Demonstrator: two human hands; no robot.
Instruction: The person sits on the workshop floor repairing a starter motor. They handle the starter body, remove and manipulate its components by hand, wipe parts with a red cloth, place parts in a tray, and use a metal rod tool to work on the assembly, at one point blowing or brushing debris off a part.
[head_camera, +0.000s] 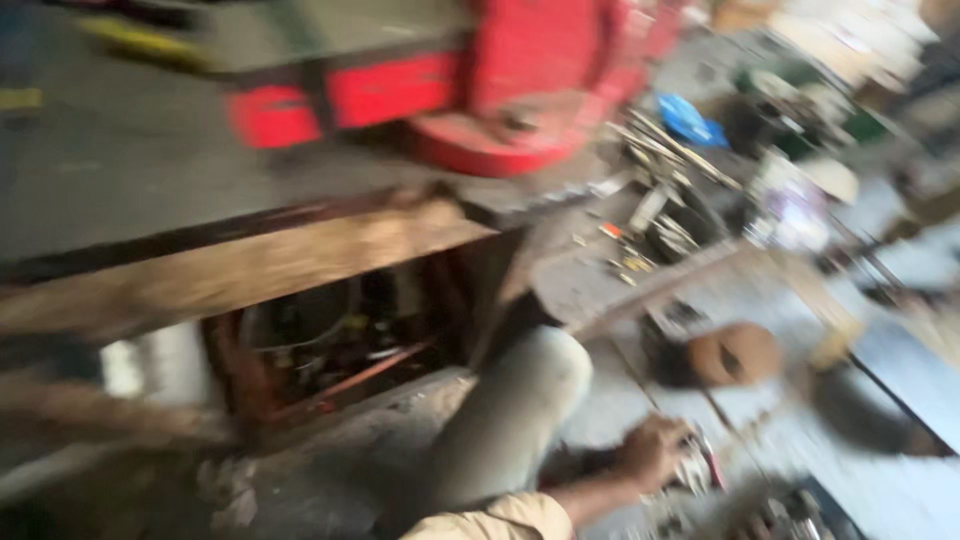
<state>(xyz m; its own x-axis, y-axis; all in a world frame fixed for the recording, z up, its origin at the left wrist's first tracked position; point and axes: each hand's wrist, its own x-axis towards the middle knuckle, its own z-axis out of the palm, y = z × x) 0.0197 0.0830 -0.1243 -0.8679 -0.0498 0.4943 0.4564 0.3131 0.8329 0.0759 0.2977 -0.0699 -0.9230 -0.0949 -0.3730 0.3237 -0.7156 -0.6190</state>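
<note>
The whole view is blurred and tilted. My right hand (652, 450) reaches out low in the frame from a tan sleeve (500, 518). Its fingers are curled around a small metal tool (698, 465) with a red part, down on the floor among other metal bits. My knee in grey trousers (515, 405) is bent just left of the hand. My left hand is out of sight.
A red bench vise (510, 90) stands on a dark workbench (150, 170) with a wooden front edge. Loose tools and scrap (660, 190) lie at the bench's right end. A round brown object (735, 355) sits on the floor, with dark clutter (330, 345) under the bench.
</note>
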